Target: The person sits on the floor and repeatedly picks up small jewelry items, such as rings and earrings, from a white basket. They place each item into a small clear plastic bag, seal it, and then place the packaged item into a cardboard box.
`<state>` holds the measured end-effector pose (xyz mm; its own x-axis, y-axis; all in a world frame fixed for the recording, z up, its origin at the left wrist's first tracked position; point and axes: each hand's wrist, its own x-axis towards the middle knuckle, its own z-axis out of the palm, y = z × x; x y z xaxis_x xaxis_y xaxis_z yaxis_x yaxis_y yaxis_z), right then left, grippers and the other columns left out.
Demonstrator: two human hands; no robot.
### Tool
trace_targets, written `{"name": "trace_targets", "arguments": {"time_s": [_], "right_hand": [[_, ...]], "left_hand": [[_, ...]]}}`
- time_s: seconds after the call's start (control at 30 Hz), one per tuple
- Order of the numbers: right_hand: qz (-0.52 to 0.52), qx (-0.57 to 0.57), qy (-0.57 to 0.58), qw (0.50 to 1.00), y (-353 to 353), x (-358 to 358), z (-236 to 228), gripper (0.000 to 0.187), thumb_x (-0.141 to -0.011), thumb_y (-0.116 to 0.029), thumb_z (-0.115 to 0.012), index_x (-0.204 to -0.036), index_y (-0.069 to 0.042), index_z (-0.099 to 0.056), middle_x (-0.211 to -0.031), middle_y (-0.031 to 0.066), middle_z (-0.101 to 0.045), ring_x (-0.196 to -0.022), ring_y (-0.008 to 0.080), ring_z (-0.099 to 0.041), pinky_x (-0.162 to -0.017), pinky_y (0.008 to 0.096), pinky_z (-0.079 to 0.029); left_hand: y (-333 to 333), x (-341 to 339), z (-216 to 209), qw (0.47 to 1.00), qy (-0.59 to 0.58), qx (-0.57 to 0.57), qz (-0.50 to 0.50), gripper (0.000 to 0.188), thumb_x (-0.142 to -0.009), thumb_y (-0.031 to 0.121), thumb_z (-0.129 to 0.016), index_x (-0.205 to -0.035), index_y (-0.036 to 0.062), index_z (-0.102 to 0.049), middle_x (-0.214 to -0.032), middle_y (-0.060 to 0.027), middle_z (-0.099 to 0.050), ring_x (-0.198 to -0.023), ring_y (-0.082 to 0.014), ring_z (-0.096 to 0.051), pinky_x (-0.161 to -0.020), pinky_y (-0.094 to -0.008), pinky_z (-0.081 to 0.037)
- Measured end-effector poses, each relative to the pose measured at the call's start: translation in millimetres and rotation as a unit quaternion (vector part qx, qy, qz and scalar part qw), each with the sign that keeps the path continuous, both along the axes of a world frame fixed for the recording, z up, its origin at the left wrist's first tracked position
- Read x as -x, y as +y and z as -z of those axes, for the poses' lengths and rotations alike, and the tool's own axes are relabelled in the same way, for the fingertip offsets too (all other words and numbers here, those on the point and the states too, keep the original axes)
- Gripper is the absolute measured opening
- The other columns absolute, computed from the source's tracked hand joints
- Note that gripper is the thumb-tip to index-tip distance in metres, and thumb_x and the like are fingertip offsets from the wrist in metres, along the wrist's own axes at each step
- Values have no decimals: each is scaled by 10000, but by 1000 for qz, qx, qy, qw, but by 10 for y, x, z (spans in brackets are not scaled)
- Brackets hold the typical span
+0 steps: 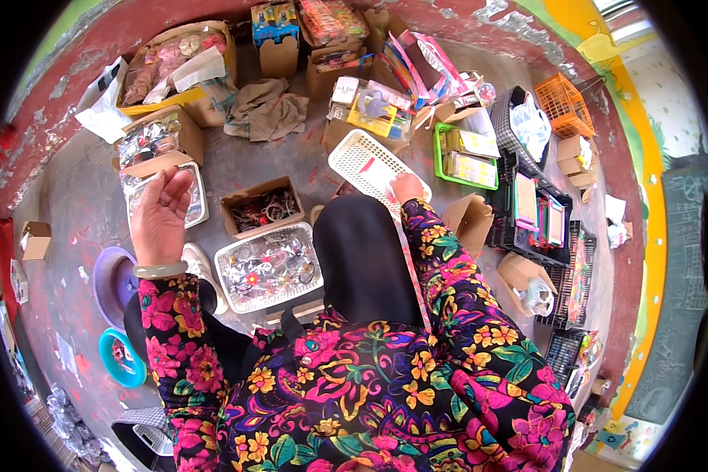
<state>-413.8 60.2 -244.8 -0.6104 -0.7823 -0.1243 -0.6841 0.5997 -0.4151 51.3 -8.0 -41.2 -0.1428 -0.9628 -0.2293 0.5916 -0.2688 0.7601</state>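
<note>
Fingers of the right hand [407, 187] grip the near end of a white basket [351, 162], left of a green basket [439, 159]; the left hand [162, 216], half-curled, rises before a white tray [204, 206].

Three white baskets [348, 157] sit around the middle, two round basins [105, 287] left, one brown cloth [266, 110] far, one green basket [439, 153] and one orange crate [562, 106] far right.
</note>
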Motion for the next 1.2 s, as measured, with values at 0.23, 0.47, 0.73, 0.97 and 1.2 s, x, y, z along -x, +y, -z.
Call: {"name": "trace_targets", "arguments": {"time_s": [0.23,0.47,0.73,0.97,1.2], "right_hand": [[-101,147,-174,968,-319,-458,-975,231,-744,-218,-643,-742,13,-650,-622,63,-609,-545,124,-577,-509,267,-449],[-276,217,-425,834,-578,-2065,-2476,152,-840,-106,-582,-877,31,-636,-671,9,-608,-557,50,-543,-512,188,-440],[-361,241,-360,826,-579,-2795,-2237,214,-805,-211,-624,-812,3,-630,-621,89,-606,-526,140,-562,-504,284,-431],[-296,102,-593,742,-730,-2579,-2180,256,-856,-263,-611,-802,-14,-635,-689,0,-593,-626,57,-547,-536,210,-431],[-297,33,-690,659,-722,-2428,-2221,269,-864,-269,-596,-936,-11,-616,-824,39,-630,-740,118,-600,-696,243,-484]], "left_hand": [[95,332,-4,995,-69,-27,61,274,-898,223,-492,-1063,12,-551,-1009,-109,-626,-930,-167,-601,-639,-210,-445],[235,616,-133,994,2,-3,109,394,-872,288,-578,-1197,85,-488,-1170,-80,-555,-1090,-148,-496,-632,-224,-435],[129,402,-118,991,131,11,6,248,-912,194,-513,-1097,30,-529,-1018,-86,-605,-799,-106,-608,-545,-161,-503],[194,371,-126,977,208,-31,35,317,-917,252,-504,-1172,66,-475,-1104,-62,-561,-1008,-179,-561,-833,-324,-515],[150,356,-132,971,233,-52,27,371,-940,276,-443,-1241,62,-421,-1162,-137,-542,-1067,-258,-543,-887,-371,-496]]}}
